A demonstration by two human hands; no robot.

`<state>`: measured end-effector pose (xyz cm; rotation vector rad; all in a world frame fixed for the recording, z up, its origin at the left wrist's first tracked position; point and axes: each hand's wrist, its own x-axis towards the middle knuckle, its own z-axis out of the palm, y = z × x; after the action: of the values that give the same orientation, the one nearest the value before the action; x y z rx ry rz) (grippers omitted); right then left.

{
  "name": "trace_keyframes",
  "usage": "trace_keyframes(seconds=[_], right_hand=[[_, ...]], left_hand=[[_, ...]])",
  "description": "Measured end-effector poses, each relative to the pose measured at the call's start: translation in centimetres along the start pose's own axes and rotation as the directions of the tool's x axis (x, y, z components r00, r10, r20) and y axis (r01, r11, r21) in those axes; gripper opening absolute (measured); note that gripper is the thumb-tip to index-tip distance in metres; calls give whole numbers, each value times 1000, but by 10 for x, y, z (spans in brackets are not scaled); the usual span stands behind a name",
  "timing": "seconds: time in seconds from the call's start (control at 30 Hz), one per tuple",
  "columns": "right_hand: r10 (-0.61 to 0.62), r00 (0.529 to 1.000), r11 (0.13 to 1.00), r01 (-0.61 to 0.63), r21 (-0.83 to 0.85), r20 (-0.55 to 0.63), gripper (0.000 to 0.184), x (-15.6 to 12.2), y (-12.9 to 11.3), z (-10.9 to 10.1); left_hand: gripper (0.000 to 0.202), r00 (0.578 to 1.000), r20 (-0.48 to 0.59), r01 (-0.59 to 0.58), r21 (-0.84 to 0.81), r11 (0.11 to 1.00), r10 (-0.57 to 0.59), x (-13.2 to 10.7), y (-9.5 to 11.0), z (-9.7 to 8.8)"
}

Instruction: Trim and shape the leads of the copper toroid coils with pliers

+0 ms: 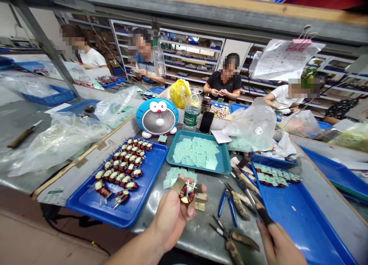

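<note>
My left hand, its fingers wrapped in tan tape, holds a copper-wound toroidal coil with wire ends sticking out. Loose pale green insulating cards lie just beyond it, and more fill a teal tray. My right hand sits at the bottom right, one finger in a black wrap, beside a blue tray. Whether it grips anything is hidden. Blue-handled wire cutters and cloth-wrapped pliers lie between my hands. Several finished coils fill another blue tray to the left.
A blue cartoon-cat desk fan, a water bottle and a phone stand beyond the trays. Plastic bags lie around the bench. Several co-workers sit across it before metal shelves. A grey shelf beam crosses overhead.
</note>
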<state>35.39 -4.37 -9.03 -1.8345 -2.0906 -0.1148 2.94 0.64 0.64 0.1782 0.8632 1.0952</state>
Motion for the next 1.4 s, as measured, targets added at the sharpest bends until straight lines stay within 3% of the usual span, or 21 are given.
trace_keyframes(seconds=[0.1,0.17,0.27,0.37,0.5,0.57,0.6,0.67,0.73,0.8,0.87,0.93,1.03,1.23,1.4], right_hand=[[-49,999,992,50,-116,16,54,6,24,15],[-99,995,990,100,-97,22,46,-3,15,24],[-294,952,956,291,45,81,27,-29,-16,40],[-225,970,974,221,49,92,45,-51,-37,55],[-104,976,955,44,293,192,23,-54,-39,49],[97,959,830,-225,510,265,23,-50,-41,33],[232,917,694,-389,606,324,27,-47,-45,24],[393,744,294,-659,692,541,37,-41,-57,4],[334,682,128,-717,686,651,47,-31,-72,-11],[132,676,52,-735,676,725,55,-19,-89,-23],[30,702,100,-710,697,711,57,-5,-104,-31],[42,751,272,-643,716,659,49,8,-118,-38],[29,761,452,-588,671,648,40,19,-131,-45],[-8,767,539,-537,649,641,45,21,-140,-49],[-11,761,641,-493,589,649,16,23,-144,-47]], left_hand=[[36,1000,23,22,-9,1000,-21,3,1,-2],[32,998,58,30,-8,1000,-30,5,0,-3],[28,997,76,13,63,998,-18,6,-3,-9],[40,999,44,-1,156,988,-6,9,-7,-13],[64,1000,11,4,288,958,-8,10,-8,-15],[69,1000,-1,10,364,931,-11,8,-7,-16],[70,1000,-2,18,377,926,-18,7,-7,-17],[68,998,20,42,372,927,-54,4,-8,-19],[64,995,54,54,379,924,-80,2,-10,-20],[56,994,81,36,444,895,-80,1,-13,-20],[49,992,104,6,524,852,-72,2,-15,-19],[47,989,132,-19,583,812,-72,2,-16,-18],[45,980,190,-71,629,774,-64,-1,-15,-17],[40,972,232,-150,698,700,-23,-9,-15,-19],[46,974,224,-165,779,605,-23,-7,-16,-24]])
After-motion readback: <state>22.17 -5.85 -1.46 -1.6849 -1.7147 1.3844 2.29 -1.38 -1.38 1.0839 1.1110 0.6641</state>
